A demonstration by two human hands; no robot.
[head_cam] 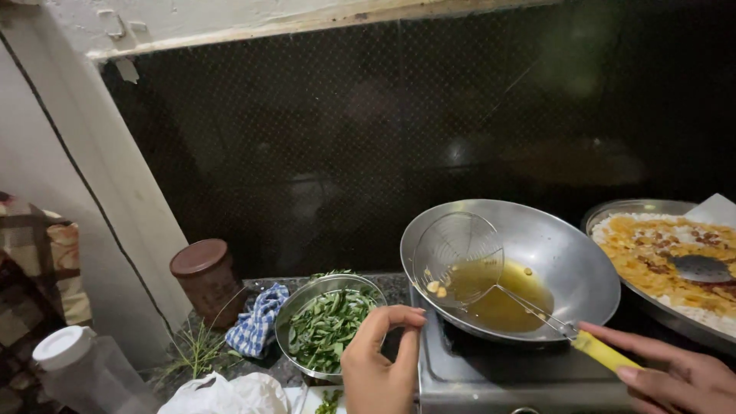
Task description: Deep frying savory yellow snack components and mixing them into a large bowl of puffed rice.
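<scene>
Right hand (675,376) of ours pinches the yellow handle (602,351) of a wire skimmer (458,249) resting in hot oil (502,295) in a steel wok (521,264) on the stove (491,376). Our left hand (379,360), fingers curled with nothing visibly held, hovers just beside a steel bowl of green leaves (328,326). We judge damp leaves could make the oil spit, and a nudged handle could tip the wok.

Yellow skimmer handle (602,351), blue-checked cloth (257,320)
</scene>
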